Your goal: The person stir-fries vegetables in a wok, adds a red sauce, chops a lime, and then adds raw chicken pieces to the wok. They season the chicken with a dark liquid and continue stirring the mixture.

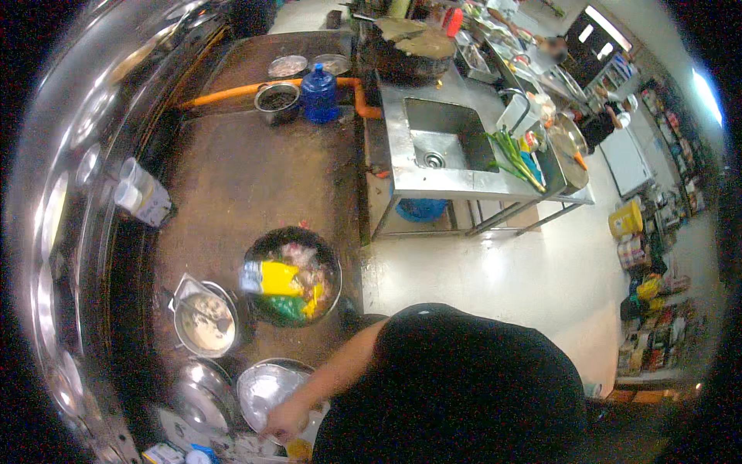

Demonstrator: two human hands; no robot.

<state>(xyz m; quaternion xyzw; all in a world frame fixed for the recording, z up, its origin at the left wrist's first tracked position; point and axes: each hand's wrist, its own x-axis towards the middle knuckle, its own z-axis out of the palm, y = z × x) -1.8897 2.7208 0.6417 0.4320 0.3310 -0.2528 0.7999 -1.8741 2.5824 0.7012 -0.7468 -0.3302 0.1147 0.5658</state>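
Observation:
My left hand [284, 420] reaches down to the lower left, over the edge of a shiny metal bowl [264, 385]. It is blurred, and whether it grips anything cannot be told. Just below it is a small yellow-orange thing [298, 449], partly hidden by my black shirt. Beside the bowl leans a round metal lid or pan [203, 397]. Further up stands a pot [206, 325] with pale contents and a strainer or ladle in it. A dark round pan [333, 275] holds a yellow packet [278, 278], a green one and pinkish pieces. My right hand is out of view.
A brown, stained worktop [255, 174] carries a blue water jug [319, 95], a pot of dark contents [278, 101] and plastic containers [142, 194]. A steel sink table [458, 182] with green stalks [516, 156] stands to the right. People work in the far background.

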